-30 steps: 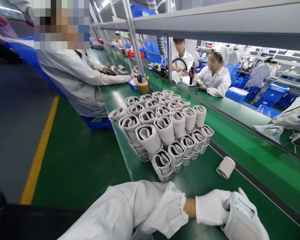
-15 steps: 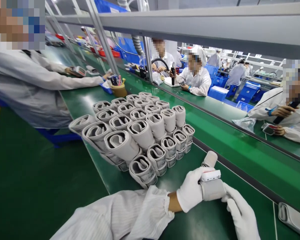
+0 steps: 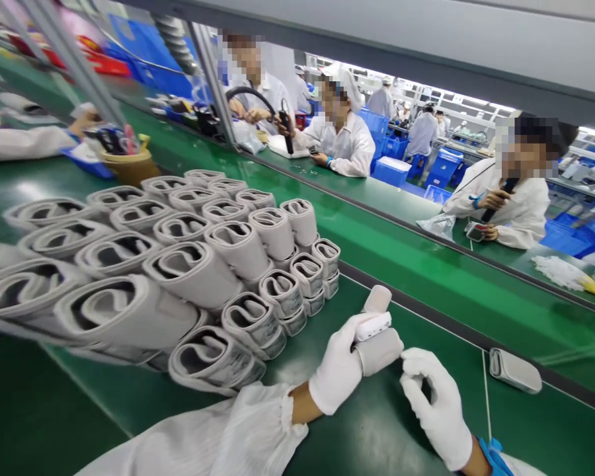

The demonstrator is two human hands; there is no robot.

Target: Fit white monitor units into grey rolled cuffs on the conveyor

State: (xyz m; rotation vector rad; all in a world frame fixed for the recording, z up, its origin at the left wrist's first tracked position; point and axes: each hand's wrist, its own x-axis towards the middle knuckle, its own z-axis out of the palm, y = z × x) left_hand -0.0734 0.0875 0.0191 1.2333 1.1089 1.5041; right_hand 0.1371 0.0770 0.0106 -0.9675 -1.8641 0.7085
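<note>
My white-gloved left hand is closed on a wrist blood pressure monitor, a small white unit on a rolled grey cuff. The unit sits uppermost and the cuff bulges below it. My right hand, also gloved, is just right of the cuff with fingers curled and thumb apart; nothing shows in it. Just beyond the monitor, a rolled grey cuff lies near the belt edge. Several rolled grey cuffs stand stacked in rows to the left of my hands.
A folded grey cuff lies at the right by the belt's dark edge. The green conveyor belt runs beyond my hands. A brown pot of tools stands behind the stack. Across the belt a co-worker holds a device.
The view has swung right, so the stack and my hands appear further left. My right hand has come off the cuff's right end; my left hand still holds the monitor.
</note>
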